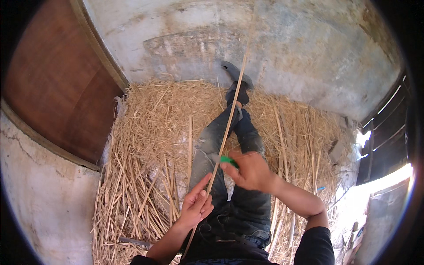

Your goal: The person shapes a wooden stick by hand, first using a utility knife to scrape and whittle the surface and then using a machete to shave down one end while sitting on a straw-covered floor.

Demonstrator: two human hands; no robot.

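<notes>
A long, thin bamboo strip (232, 108) slants up from beside my waist, over my outstretched legs, towards the wall. My left hand (195, 207) grips its lower part, with the index finger stretched along it and the other fingers curled. Just above, my right hand (254, 172) is closed around a small green-handled knife (229, 161). The knife's front end meets the strip, or lies very close to it; motion smears that end, so its exact contact is unclear. My dark, dusty trousers (212, 145) lie beneath the strip.
Pale shavings (154, 106) cover the floor around my legs. Several split strips (132, 203) are heaped at the left, and more lie at the right. A stained wall (300, 57) rises ahead; a brown panel (66, 84) stands at the left. Slatted dark boards (388, 132) stand at the right.
</notes>
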